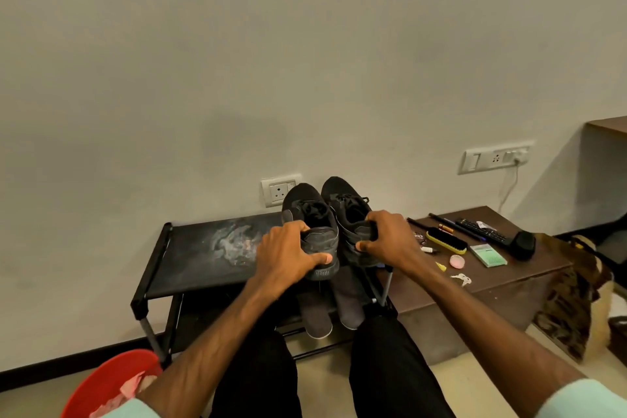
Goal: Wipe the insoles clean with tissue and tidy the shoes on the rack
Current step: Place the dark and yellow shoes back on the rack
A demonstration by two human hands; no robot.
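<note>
**Head view: status of work**

1. Shoes. The left shoe (pixel 314 210) and the right shoe (pixel 346 202) stand side by side on the top shelf (pixel 203 258) of the rack (pixel 142 302), at its right end, with toes toward the wall.
2. Hands. The left hand (pixel 288 253) grips the heel of the left shoe, with fingers curled over the collar and the thumb across the back. The right hand (pixel 390 237) grips the heel of the right shoe in the same way. Neither hand holds tissue.
3. Insoles. The left-side insole (pixel 315 312) and the right-side insole (pixel 349 304) lie on the level of the rack below the shoes, out of the shoes, with their near ends overhanging the front edge.
4. Waste. Crumpled pink tissue (pixel 127 387) lies in the red tub (pixel 101 370) on the floor at lower left.
5. Other items. A brush (pixel 446 241) and small articles lie on the tabletop (pixel 492 285) to the right.

**Assessment**

- The used tissue suggests that wiping is under way or finished. The cleanliness of the insoles cannot be judged from this view.
- Shoe placement appears to be the step in hand.
- Probably left: refit or stow the insoles and square up the pair.
</note>
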